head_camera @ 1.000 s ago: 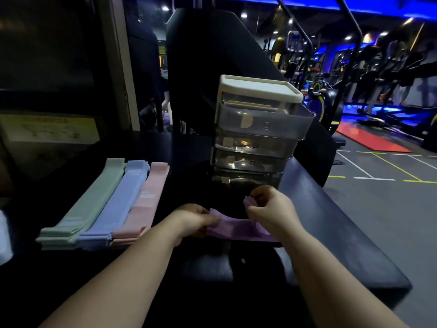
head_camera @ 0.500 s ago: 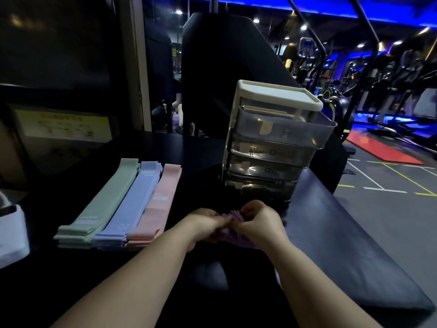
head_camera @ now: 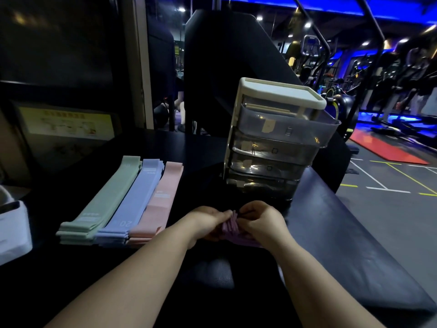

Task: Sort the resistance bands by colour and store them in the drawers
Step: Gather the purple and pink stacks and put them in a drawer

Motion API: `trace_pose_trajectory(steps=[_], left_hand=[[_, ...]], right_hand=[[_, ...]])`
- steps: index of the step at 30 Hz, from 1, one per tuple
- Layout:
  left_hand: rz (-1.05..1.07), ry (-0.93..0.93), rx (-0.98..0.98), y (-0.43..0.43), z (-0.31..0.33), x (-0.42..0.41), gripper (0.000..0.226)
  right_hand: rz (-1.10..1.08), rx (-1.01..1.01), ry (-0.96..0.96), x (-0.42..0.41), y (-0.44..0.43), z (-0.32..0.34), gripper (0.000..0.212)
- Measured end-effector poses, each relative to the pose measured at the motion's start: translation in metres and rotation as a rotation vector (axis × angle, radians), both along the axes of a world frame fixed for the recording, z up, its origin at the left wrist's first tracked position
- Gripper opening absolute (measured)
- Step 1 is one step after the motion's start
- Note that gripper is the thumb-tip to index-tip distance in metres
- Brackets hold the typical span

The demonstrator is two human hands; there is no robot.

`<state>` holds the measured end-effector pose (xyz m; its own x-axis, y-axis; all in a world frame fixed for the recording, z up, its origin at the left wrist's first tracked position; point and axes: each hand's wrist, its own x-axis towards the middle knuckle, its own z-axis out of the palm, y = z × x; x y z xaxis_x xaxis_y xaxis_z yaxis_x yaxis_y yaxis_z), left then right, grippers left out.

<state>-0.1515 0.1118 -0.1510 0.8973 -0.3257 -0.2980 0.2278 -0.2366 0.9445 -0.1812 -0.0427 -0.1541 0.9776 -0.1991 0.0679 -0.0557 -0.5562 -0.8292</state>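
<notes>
A second ago the purple bands (head_camera: 230, 225) lay stretched out flat between the hands. Now they are gathered into a tight folded bundle, its edges standing up like pages, held just above the dark table (head_camera: 331, 233) in front of the drawer unit (head_camera: 279, 147).

The left hand (head_camera: 208, 222) and right hand (head_camera: 262, 223) both pinch that bundle from either side, fingers curled onto it.

To my eye the fold is nearly done. The thing to get right is keeping the layers squared and pressed together, so the bundle does not spring open on the way up. The top drawer (head_camera: 288, 129) stands pulled out and looks the likely place for it, and one hand holding the fold firmly should be enough to lower it in flat.

The green stack (head_camera: 106, 202), blue stack (head_camera: 132, 200) and pink stack (head_camera: 158, 200) lie side by side, touching, well to the left.

As for writing, the blue stack shows "20" near its front end. The small white patches on the bands, the stickers on the drawer fronts and the yellow poster (head_camera: 63, 121) are too dim to read.
</notes>
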Motion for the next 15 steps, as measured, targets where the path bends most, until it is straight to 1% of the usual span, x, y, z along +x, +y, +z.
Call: trace_pose_trajectory(steps=[3,5,6,9,10,13,15], left_hand=[[-0.018,-0.003,0.009,0.002,0.003,-0.002,0.035],[-0.022,-0.023,0.025,0.001,0.002,-0.003,0.033],[-0.019,-0.031,0.032,0.000,0.002,-0.003,0.029],[0.002,-0.043,0.041,-0.003,0.000,-0.002,0.024],[0.006,-0.043,0.039,-0.004,-0.001,-0.001,0.024],[0.008,-0.040,0.051,-0.003,-0.002,0.001,0.021],[0.014,-0.048,0.063,-0.003,-0.002,0.001,0.021]], right_hand=[[-0.003,-0.051,-0.043,0.001,0.001,-0.002,0.018],[-0.032,-0.123,-0.064,-0.001,0.003,-0.001,0.018],[-0.043,-0.160,-0.065,-0.002,0.004,-0.001,0.022],[-0.059,-0.243,-0.031,-0.007,-0.004,0.001,0.049],[-0.072,-0.288,-0.031,-0.009,-0.010,0.001,0.048],[-0.200,-0.420,-0.084,-0.014,-0.038,0.002,0.032],[-0.285,-0.425,-0.053,-0.017,-0.058,0.000,0.032]])
